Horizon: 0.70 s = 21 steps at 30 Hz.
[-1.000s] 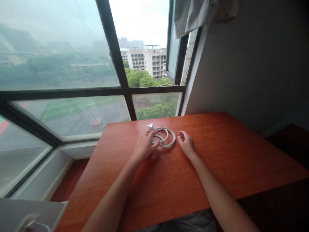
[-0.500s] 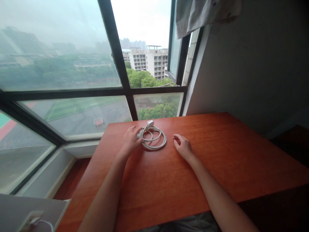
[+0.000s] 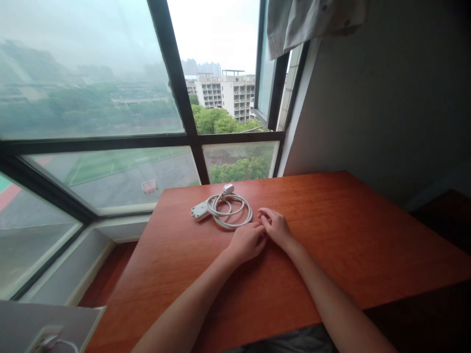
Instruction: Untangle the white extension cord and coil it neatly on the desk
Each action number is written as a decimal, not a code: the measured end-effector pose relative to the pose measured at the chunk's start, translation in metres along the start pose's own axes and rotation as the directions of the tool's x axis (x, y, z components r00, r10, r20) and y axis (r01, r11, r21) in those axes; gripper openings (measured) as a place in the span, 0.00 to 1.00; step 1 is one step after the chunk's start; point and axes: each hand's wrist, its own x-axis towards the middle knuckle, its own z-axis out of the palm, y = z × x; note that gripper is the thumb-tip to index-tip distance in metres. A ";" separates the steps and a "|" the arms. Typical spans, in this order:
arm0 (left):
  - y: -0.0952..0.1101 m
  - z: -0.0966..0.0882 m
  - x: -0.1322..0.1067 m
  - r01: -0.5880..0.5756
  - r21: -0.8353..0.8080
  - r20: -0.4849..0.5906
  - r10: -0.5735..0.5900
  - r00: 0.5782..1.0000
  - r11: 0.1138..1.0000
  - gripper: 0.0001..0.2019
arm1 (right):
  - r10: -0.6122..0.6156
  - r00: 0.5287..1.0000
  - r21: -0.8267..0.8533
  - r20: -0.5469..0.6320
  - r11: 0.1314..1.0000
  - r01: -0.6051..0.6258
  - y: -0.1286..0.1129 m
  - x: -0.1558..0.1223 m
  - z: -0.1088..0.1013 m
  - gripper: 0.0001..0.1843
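Note:
A white power cord (image 3: 246, 223) lies in a loose coil on the wooden table (image 3: 228, 289). Its plug (image 3: 228, 188) rests at the top of the coil, and a flat white socket block (image 3: 200, 211) is at the left. My left hand (image 3: 248, 241) is just below the coil with its fingers loosely bent. Those fingertips meet the thumb side of my right hand (image 3: 276, 228), beside the coil's right edge. My right fingers curve forward, apart from the thumb. Nothing shows in either hand, though the left palm is hidden.
Beyond the table's far edge stands a dark-framed window (image 3: 195, 139) with one pane swung open. A curtain (image 3: 312, 22) hangs at its top right. The grey wall (image 3: 360, 108) rises to the right. A wall socket with a plugged-in cable (image 3: 55, 339) sits at the lower left.
My left hand has left the socket block and moved right and nearer, to my right hand. The block is now uncovered. My right hand has shifted slightly, with its fingers straighter.

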 end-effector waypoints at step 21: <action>-0.007 0.004 -0.004 -0.072 0.035 0.013 0.072 0.997 0.997 0.14 | -0.135 0.967 0.050 0.216 0.991 0.127 -0.021 0.001 0.008 0.18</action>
